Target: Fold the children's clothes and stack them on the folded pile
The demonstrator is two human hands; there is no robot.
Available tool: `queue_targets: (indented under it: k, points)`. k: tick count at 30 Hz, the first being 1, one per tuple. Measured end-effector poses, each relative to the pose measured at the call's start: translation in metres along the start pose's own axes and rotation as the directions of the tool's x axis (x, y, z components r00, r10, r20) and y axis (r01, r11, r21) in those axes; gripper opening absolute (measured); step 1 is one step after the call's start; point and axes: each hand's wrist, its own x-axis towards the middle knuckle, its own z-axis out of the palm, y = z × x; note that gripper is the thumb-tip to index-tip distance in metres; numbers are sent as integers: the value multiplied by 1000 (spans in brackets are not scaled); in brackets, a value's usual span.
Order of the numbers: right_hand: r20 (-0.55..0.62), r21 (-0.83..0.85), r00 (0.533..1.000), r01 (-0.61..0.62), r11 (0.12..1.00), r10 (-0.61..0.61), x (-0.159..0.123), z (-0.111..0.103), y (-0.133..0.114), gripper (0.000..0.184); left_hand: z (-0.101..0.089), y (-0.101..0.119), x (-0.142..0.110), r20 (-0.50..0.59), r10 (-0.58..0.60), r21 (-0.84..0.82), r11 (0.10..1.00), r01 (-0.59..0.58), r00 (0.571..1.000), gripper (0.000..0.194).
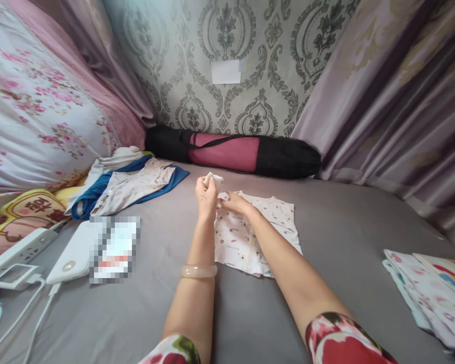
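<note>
A small white baby shirt (235,242) with a scattered print lies spread on the grey bed sheet in front of me. My left hand (206,196) is closed on a piece of its fabric at the far left corner and lifts it above the sheet. My right hand (235,203) reaches over the shirt beside the left one, its fingers bent at the same corner and seeming to pinch the cloth. The fingertips of the right hand are partly hidden. A pale bangle (199,271) circles my left forearm.
A black and pink roll bag (223,151) lies along the wall. Loose clothes (132,184) are heaped at the left, near a white power bank (74,255), a power strip (20,253) and cables. Folded clothes (436,298) sit at the right edge.
</note>
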Motion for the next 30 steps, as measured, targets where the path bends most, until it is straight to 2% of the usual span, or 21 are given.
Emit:
queue_targets:
  k: [1, 2, 4, 6, 8, 10, 12, 15, 17, 19, 21, 24, 25, 28, 30]
  points:
    - [-15, 197, 999, -27, 980, 30, -5, -5, 6, 44, 5, 1, -4, 28, 29, 33, 999, -30, 999, 17]
    - [-12, 401, 997, -69, 913, 80, -10, -11, 12, 36, 10, 2, -9, 64, 54, 64, 996, -58, 997, 16]
    - [21, 704, 985, -134, 697, 168, -23, -20, 24, 30, 20, 4, -20, 139, 87, 126, 987, -104, 986, 13]
    - [67, 835, 977, -165, 525, 201, -36, -27, 35, 30, 30, 5, -32, 209, 97, 197, 970, -139, 973, 12]
    - [101, 877, 975, -181, 445, 198, -46, -30, 44, 35, 38, 4, -43, 272, 80, 267, 951, -155, 959, 12]
    - [106, 885, 977, -178, 430, 187, -50, -31, 51, 44, 44, -1, -53, 337, 50, 319, 934, -164, 940, 12]
    - [91, 877, 981, -162, 452, 174, -50, -31, 56, 54, 49, -7, -62, 408, 23, 343, 923, -176, 913, 15]
    - [66, 869, 984, -138, 475, 167, -46, -30, 59, 64, 55, -11, -71, 535, -8, 332, 922, -202, 845, 21]
    - [51, 886, 983, -127, 446, 178, -43, -30, 61, 63, 56, -10, -72, 585, -33, 325, 925, -197, 810, 28]
    - [49, 905, 978, -129, 405, 203, -42, -31, 63, 59, 54, -8, -68, 581, -59, 348, 920, -182, 812, 35]
    - [41, 918, 969, -132, 375, 243, -42, -32, 65, 48, 47, -6, -59, 532, -84, 407, 898, -168, 843, 36]
    - [-24, 913, 948, -109, 393, 318, -43, -32, 69, 17, 26, -8, -41, 434, -138, 552, 822, -142, 890, 35]
    - [-53, 905, 942, -95, 414, 332, -43, -32, 70, 14, 19, -10, -36, 418, -157, 600, 787, -142, 895, 37]
    - [-106, 876, 935, -73, 476, 338, -44, -33, 76, 24, 1, -15, -28, 453, -235, 709, 680, -187, 860, 46]
    - [-131, 854, 934, -65, 517, 334, -43, -33, 81, 26, -3, -17, -29, 475, -292, 764, 605, -224, 830, 52]
